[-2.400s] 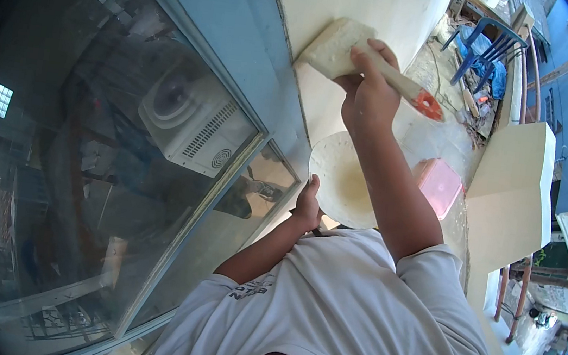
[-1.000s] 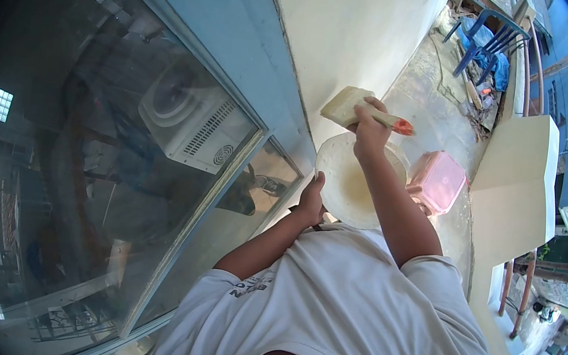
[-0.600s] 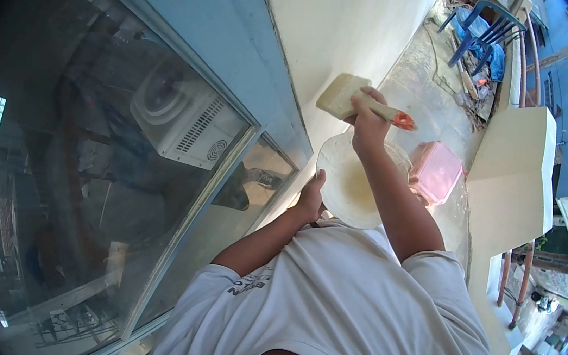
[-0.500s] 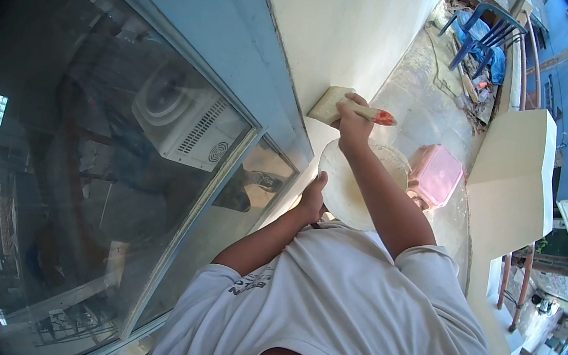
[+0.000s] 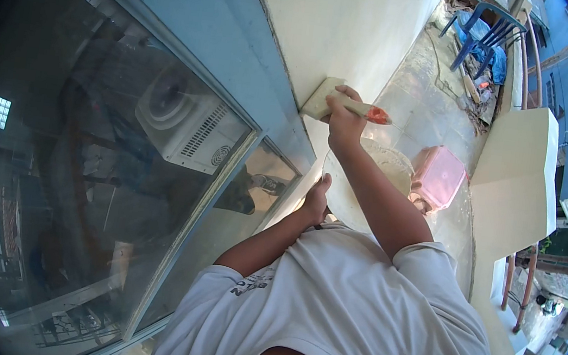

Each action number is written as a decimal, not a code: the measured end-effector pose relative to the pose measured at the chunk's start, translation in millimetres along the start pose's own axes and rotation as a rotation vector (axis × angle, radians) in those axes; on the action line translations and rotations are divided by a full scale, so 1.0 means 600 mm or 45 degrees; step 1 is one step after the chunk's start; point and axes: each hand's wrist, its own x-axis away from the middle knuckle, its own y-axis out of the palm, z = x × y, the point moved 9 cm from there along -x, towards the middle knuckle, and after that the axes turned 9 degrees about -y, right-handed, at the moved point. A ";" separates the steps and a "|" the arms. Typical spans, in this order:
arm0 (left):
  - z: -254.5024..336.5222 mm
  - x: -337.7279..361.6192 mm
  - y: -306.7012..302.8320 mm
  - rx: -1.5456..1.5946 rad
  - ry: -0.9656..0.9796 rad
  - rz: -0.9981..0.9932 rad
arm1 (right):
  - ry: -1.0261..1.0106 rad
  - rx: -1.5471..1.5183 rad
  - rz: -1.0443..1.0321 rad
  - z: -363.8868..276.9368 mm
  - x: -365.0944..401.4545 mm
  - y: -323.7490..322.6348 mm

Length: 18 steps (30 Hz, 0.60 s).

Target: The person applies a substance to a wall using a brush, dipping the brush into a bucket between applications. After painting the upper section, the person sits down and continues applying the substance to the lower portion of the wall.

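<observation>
1. Gripping the wide, flat brush with a pale head and a red-ended handle (image 5: 320,98), the right hand (image 5: 346,114) has its fingers closed near the head.
2. That head lies at the smooth cream wall (image 5: 345,22), right beside the seam with the light-blue painted panel (image 5: 236,51). It looks pressed to the wall, though firm contact is hard to confirm.
3. For a clean edge, the stroke probably wants to run parallel to the seam, with light pressure and the bristles angled away from the blue.
4. The left hand (image 5: 317,197) holds the round white bowl (image 5: 347,185) at its near-left side, thumb along the rim; its other fingers are hidden.
5. Holding the bowl level beneath the brush should help catch drips. The right forearm covers part of the bowl, so how full it is cannot be told.
</observation>
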 end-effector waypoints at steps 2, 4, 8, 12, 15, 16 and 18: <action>-0.003 -0.011 -0.008 0.018 0.048 -0.047 | -0.039 -0.160 -0.022 -0.053 0.000 0.023; 0.001 -0.005 0.003 0.076 0.071 -0.085 | -0.055 -0.299 -0.048 -0.122 0.005 0.037; 0.008 0.008 0.017 0.044 0.096 -0.155 | -0.154 -0.273 -0.084 -0.152 0.004 0.012; 0.010 0.021 0.016 0.034 0.009 -0.093 | -0.025 -0.042 0.032 -0.030 -0.001 -0.040; 0.007 0.016 0.010 0.042 0.023 -0.022 | -0.023 -0.114 0.010 -0.042 0.002 0.019; 0.008 0.015 0.009 0.042 0.053 -0.029 | -0.032 -0.222 0.005 -0.064 -0.001 0.029; 0.012 0.017 0.013 0.047 0.075 -0.102 | -0.049 -0.389 -0.022 -0.114 -0.001 0.036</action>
